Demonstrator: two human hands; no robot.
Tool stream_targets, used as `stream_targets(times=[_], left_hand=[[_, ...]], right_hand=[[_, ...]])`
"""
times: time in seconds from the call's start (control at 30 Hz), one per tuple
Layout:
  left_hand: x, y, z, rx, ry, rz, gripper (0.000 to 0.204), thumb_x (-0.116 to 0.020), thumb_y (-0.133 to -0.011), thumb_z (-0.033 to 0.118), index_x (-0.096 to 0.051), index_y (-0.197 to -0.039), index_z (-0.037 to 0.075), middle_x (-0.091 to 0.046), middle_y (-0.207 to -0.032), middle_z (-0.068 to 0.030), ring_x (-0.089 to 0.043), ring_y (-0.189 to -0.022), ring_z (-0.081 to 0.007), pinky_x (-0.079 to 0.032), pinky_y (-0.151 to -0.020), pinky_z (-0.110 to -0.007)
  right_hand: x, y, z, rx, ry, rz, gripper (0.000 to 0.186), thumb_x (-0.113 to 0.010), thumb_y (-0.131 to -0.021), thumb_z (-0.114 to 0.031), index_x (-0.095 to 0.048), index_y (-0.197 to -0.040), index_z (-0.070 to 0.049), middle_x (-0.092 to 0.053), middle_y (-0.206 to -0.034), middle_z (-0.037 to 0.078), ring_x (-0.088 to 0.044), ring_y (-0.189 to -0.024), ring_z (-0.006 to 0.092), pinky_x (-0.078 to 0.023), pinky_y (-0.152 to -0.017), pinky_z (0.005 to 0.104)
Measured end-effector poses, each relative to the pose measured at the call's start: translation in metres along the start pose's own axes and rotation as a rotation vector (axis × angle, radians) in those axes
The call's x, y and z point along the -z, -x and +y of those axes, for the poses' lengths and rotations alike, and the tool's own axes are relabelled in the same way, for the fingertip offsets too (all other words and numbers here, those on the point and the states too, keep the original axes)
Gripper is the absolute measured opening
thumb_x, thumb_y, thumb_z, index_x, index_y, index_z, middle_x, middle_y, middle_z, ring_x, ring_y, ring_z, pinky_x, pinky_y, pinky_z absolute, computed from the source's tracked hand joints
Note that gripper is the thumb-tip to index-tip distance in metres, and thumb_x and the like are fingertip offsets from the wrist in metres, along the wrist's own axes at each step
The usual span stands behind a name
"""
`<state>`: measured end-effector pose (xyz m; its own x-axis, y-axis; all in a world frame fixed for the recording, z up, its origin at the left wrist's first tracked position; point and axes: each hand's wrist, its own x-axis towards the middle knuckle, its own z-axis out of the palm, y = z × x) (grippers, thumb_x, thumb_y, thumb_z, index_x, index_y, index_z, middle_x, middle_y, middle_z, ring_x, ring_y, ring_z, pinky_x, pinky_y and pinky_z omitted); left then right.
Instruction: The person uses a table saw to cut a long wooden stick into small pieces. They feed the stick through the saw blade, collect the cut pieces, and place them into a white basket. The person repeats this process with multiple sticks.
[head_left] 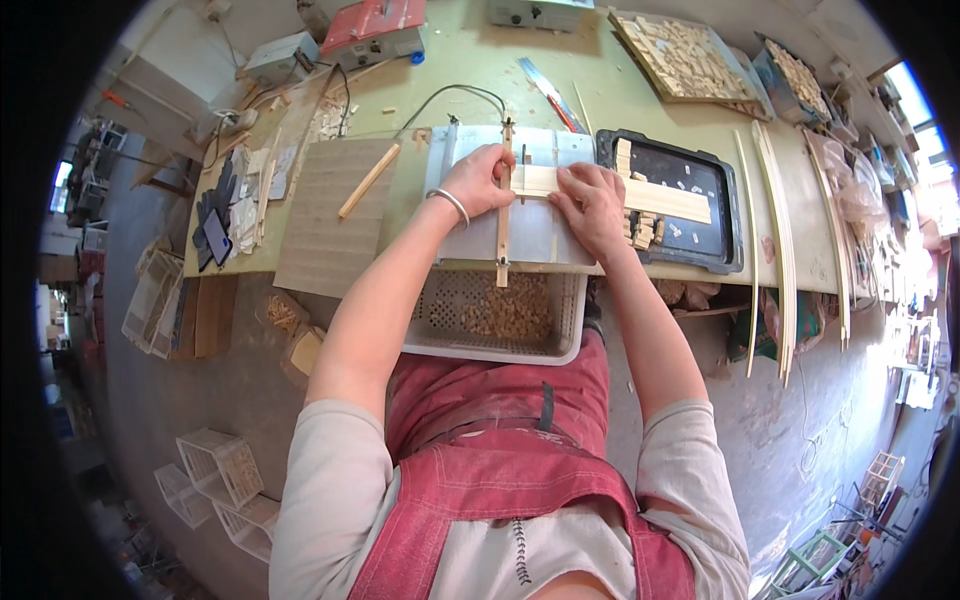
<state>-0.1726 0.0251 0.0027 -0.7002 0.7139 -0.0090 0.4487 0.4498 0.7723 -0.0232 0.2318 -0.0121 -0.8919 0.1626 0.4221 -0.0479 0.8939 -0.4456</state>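
Observation:
My right hand (592, 203) is closed over a flat bundle of pale wooden strips (665, 199), which lies across a grey metal plate (550, 238) and reaches over a black tray (733, 215). Its fingers press on the strips from above. My left hand (480, 182) is closed in a pinch at the other end of the bundle, against a narrow wooden bar (503, 238) that crosses the plate front to back. What sits between those fingertips is hidden. Small wooden blocks (643, 230) lie in the tray beside the strips.
Under the table edge stands a plastic basket (570, 345) with many small wood pieces. A loose wooden stick (369, 181) lies on a brown board (325, 235) at left. Long strips (775, 230) overhang the table's right front edge. A cable (455, 88) runs behind the plate.

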Motion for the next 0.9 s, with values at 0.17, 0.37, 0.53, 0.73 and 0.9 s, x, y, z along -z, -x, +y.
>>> stream_targets(times=[0.17,0.37,0.53,0.73,0.9], left_hand=[[0.004,-0.005,0.002,0.045,-0.054,-0.035,0.049,-0.085,-0.073,0.018,-0.063,-0.115,0.008,-0.059,-0.098,-0.0051,-0.059,-0.084,-0.0175,-0.055,-0.08,-0.031],[0.004,0.03,0.017,-0.056,-0.316,-0.131,0.043,-0.081,-0.076,0.03,-0.066,-0.113,0.014,-0.057,-0.108,-0.0072,-0.06,-0.096,-0.0208,-0.054,-0.09,-0.036],[0.011,0.058,0.02,-0.062,-0.012,-0.331,0.028,-0.077,-0.078,0.028,-0.074,-0.102,0.015,-0.06,-0.114,-0.0099,-0.064,-0.102,-0.0269,-0.053,-0.095,-0.036],[-0.004,0.064,0.014,-0.036,-0.056,-0.103,0.038,-0.081,-0.077,0.028,-0.067,-0.109,0.011,-0.06,-0.109,-0.0093,-0.063,-0.099,-0.0252,-0.055,-0.092,-0.036],[-0.007,0.064,0.017,-0.089,-0.095,-0.069,0.049,-0.085,-0.074,0.025,-0.062,-0.114,0.009,-0.058,-0.105,-0.0076,-0.062,-0.096,-0.022,-0.055,-0.088,-0.035]], right_hand=[[-0.005,-0.006,0.003,-0.012,-0.008,0.015,0.039,-0.077,-0.093,-0.033,-0.077,-0.126,-0.012,-0.067,-0.129,0.008,-0.056,-0.127,0.0295,-0.034,-0.115,0.0449],[0.002,0.021,0.0,-0.022,-0.009,0.003,0.039,-0.075,-0.093,-0.034,-0.076,-0.126,-0.014,-0.066,-0.128,0.008,-0.055,-0.127,0.0302,-0.031,-0.117,0.0486],[0.017,0.06,-0.018,-0.005,-0.032,-0.033,0.04,-0.076,-0.093,-0.034,-0.075,-0.127,-0.014,-0.065,-0.129,0.008,-0.055,-0.127,0.0293,-0.029,-0.119,0.0503],[0.015,0.069,-0.038,0.003,-0.037,-0.042,0.041,-0.077,-0.092,-0.036,-0.074,-0.127,-0.015,-0.065,-0.13,0.007,-0.055,-0.128,0.0284,-0.028,-0.12,0.0521],[0.009,0.057,-0.042,0.013,-0.045,-0.043,0.04,-0.076,-0.093,-0.034,-0.074,-0.126,-0.013,-0.065,-0.128,0.007,-0.056,-0.126,0.0278,-0.029,-0.119,0.0505]])
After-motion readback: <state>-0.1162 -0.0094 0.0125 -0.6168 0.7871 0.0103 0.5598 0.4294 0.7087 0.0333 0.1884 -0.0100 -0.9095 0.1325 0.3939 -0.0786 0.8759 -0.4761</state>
